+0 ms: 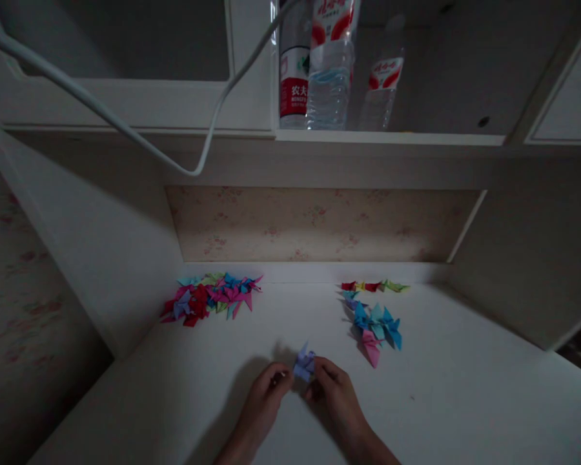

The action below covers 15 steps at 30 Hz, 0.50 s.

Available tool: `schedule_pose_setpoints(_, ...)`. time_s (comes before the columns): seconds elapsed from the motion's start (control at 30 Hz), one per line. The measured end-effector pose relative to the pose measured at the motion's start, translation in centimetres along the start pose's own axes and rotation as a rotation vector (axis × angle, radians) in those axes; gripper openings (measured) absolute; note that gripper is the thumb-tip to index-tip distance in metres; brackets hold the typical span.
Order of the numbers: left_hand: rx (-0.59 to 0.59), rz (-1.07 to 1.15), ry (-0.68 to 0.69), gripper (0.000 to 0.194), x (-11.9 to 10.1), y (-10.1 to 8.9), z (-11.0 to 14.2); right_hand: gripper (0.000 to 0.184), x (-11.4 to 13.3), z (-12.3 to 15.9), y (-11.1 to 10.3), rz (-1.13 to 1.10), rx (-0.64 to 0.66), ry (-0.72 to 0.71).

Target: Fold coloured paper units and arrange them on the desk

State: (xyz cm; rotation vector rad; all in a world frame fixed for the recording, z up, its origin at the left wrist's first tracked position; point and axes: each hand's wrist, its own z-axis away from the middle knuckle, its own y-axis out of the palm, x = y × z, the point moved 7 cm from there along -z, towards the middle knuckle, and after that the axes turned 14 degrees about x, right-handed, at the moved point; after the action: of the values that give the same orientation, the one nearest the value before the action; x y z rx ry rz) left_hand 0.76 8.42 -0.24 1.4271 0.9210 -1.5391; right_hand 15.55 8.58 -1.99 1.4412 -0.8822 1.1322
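Between my hands, just above the white desk, is a small purple origami crane [303,363]. My right hand [336,391] pinches its right side between thumb and fingers. From the other side, my left hand [268,391] has its fingers curled and thumb and fingertip closed at the crane's left edge. A loose pile of folded paper cranes [228,295] in pink, red, blue, green and purple lies at the back left. More cranes [377,321], blue, teal and pink, lie to the right beyond my right hand.
Behind the right group, a row of red, yellow and green folded papers [370,286] lies near the desk's [445,394] back edge. Overhead, plastic bottles [330,87] stand on a shelf [392,137]. A white cable [140,139] hangs across the upper left. Side panels enclose the desk.
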Motion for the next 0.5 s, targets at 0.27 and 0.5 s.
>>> schedule_pose_setpoints(0.27,-0.025,-0.131,0.164,0.051,-1.5,1.1,1.2,0.046,0.6,0.4,1.2,0.029,0.090,-0.031)
schedule_pose_setpoints(0.5,-0.181,-0.096,0.081,0.058,-1.4,-0.1,1.4,0.053,1.4,1.5,2.5,0.316,0.262,-0.070)
